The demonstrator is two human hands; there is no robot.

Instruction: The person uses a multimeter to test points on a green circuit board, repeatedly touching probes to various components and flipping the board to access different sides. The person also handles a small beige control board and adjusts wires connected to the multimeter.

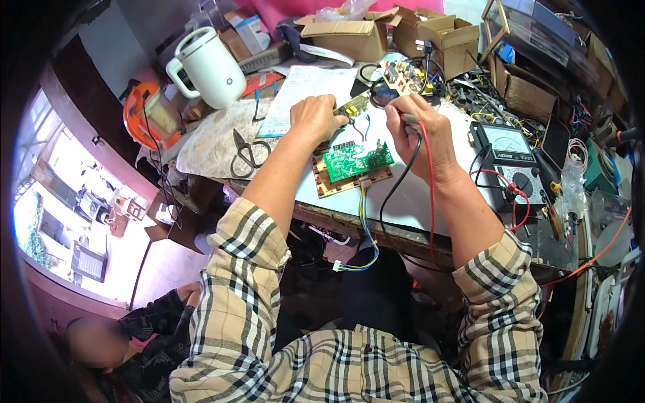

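In the head view, your left hand (314, 122), fingers curled narrow, grips the near end of a small circuit board (355, 107) at the upper centre of the frame. Your right hand (424, 138), right of centre, is closed around test probes (411, 119), with a red lead (431, 176) and a black lead (398, 183) running down from it. Just below your hands, near the middle, a green circuit board (353, 164) lies tilted. The analog meter (508, 149) sits at the right; scissors (244, 149) lie left of your left forearm.
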